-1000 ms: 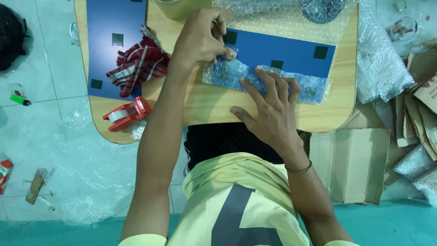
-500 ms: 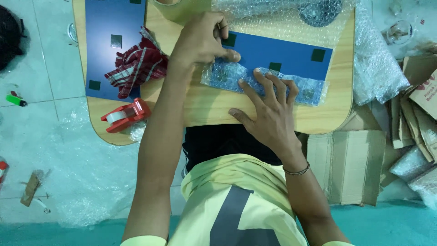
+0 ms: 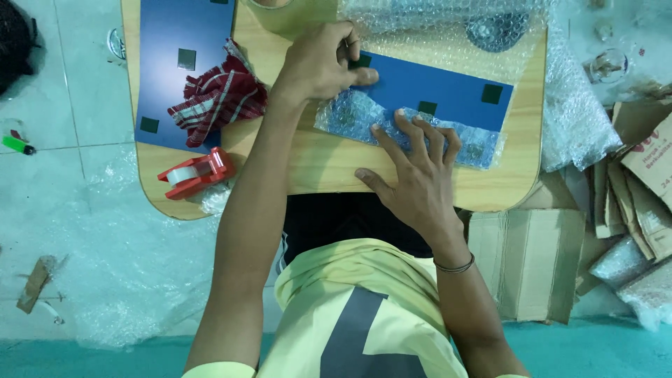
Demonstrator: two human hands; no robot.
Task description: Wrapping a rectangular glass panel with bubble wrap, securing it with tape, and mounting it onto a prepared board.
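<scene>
You are kneeling at a low wooden desk (image 3: 329, 168), pressing a sheet of bubble wrap (image 3: 364, 119) over a long blue panel (image 3: 434, 87). The panel is lying near the desk's far right corner, its long axis running from the middle of the desk toward the right edge and tilting slightly down to the right. Its near long side is sitting under the wrap; its far side is showing bare blue with small dark squares.

Your left hand (image 3: 318, 63) is curling over the panel's left end, fingers bent and thumb pushing on the wrap's corner; whether it is pinching the wrap cannot be told. Your right hand (image 3: 413, 175) is lying flat and spread wide, fingertips on the wrap at the panel's near edge, palm on bare wood, gripping nothing.

A strip of bare wood is running along the near edge in front of the panel, giving your right hand room. More bubble wrap (image 3: 448, 35) is crowding the far right corner. A second blue panel (image 3: 182, 70) is occupying the far left corner, lengthwise from far to near, with a checked cloth (image 3: 217, 98) overlapping its right side. A red tape dispenser (image 3: 196, 173) is resting by the near left corner. Flattened cardboard (image 3: 532, 259) is lying on the floor beyond the right edge.
</scene>
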